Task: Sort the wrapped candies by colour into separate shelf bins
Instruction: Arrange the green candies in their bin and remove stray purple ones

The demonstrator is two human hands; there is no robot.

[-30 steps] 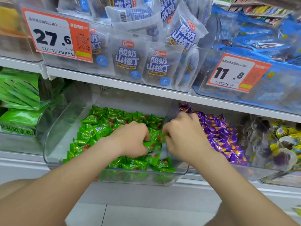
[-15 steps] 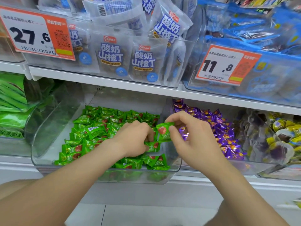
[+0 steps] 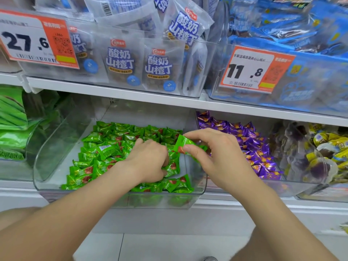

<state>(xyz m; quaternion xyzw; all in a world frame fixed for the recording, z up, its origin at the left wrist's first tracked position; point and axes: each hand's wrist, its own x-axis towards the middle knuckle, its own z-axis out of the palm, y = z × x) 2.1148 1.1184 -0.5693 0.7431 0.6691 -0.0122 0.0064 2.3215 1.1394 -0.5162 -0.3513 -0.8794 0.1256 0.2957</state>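
- White shop shelving (image 3: 131, 97) carries rows of bins.
- On its lower level, a clear plastic bin (image 3: 56, 147) holds heaped green wrapped candies (image 3: 113, 142); the neighbouring clear bin (image 3: 282, 187) to the right holds purple wrapped candies (image 3: 250, 147).
- Left hand (image 3: 148, 159) lies in the green heap, fingers curled; I cannot tell whether it grips anything.
- Right hand (image 3: 220, 157) pinches a single green candy (image 3: 185, 146) above the wall between both bins.

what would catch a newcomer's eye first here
The bright heap of green candies in the clear centre bin, with the left hand curled into it. The right hand pinches one green candy beside the purple candies. Above, orange price tags read 27.6 at left and 11.8 at right.
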